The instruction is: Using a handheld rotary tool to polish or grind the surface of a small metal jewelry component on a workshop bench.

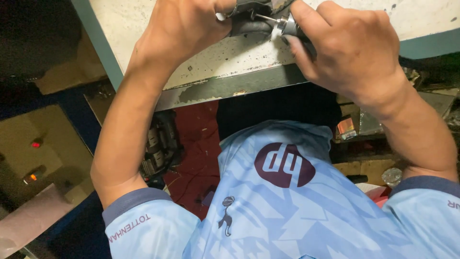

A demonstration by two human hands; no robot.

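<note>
The left hand [184,31] closes around a dark rubbery part [249,21] at the top edge of the view, pinning it on the worn, paint-chipped bench [230,60]. The right hand [350,48] wraps a small silver-tipped tool [282,26], whose thin metal point touches the dark part just beside the left thumb. Both hands sit close together above the bench's near edge. Below, the person's light blue shirt [287,211] fills the lower frame, with red cloth [196,148] beside it.
</note>
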